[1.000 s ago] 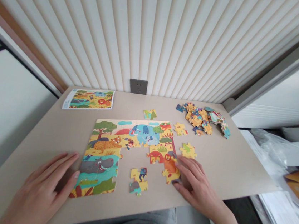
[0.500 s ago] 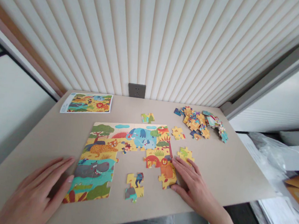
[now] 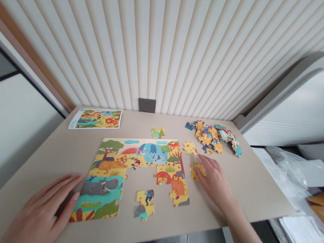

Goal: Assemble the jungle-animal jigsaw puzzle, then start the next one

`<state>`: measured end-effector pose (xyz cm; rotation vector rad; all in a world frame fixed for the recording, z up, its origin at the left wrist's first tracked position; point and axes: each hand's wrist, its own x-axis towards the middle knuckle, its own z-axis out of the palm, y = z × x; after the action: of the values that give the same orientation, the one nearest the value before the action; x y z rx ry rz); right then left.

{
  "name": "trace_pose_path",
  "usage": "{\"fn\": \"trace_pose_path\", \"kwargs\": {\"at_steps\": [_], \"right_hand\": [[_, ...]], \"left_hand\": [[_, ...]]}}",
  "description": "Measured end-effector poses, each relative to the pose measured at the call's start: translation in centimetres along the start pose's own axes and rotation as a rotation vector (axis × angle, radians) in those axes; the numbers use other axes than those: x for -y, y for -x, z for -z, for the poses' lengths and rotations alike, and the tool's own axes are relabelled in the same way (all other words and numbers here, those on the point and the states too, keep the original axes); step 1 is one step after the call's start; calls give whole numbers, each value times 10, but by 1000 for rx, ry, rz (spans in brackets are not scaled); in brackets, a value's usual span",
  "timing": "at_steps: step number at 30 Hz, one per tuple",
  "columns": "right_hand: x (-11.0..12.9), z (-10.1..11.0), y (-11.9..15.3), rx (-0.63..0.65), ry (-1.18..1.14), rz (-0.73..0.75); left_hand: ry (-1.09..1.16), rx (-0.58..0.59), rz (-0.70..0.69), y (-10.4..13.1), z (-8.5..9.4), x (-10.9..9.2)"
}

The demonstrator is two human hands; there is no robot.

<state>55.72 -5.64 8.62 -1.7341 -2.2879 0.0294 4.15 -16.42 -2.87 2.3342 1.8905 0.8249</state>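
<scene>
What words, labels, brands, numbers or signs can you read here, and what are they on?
None can be read for certain.
Sheet: faint blue marks on its left margin, too small to read.
Puzzle: animal pictures, no words that I can make out.
Pile: too small to tell whether any piece bears text.
Papers at right: too blurred to read any print.

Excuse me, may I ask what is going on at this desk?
A partly assembled animal jigsaw lies on the desk. The person's right hand is on a loose yellow piece beside it; whether it is gripped is unclear. The left hand rests by the jigsaw's left edge. A small separate section sits in the front gap, with more pieces piled at the back right.
</scene>
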Motion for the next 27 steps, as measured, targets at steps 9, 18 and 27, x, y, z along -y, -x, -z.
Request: {"fn": "trace_pose_path", "kwargs": {"at_steps": [9,18,27], "right_hand": [[15,-28,-59,106,122,-162],[9,-23,-58,48,53,-279],[88,-11,53,-99,-225,-49]], "left_hand": [[-45,73,13,-3,6,-7],[-60,62,10,-6,6,-11],[-44,59,30,-10,12,-23]]}}
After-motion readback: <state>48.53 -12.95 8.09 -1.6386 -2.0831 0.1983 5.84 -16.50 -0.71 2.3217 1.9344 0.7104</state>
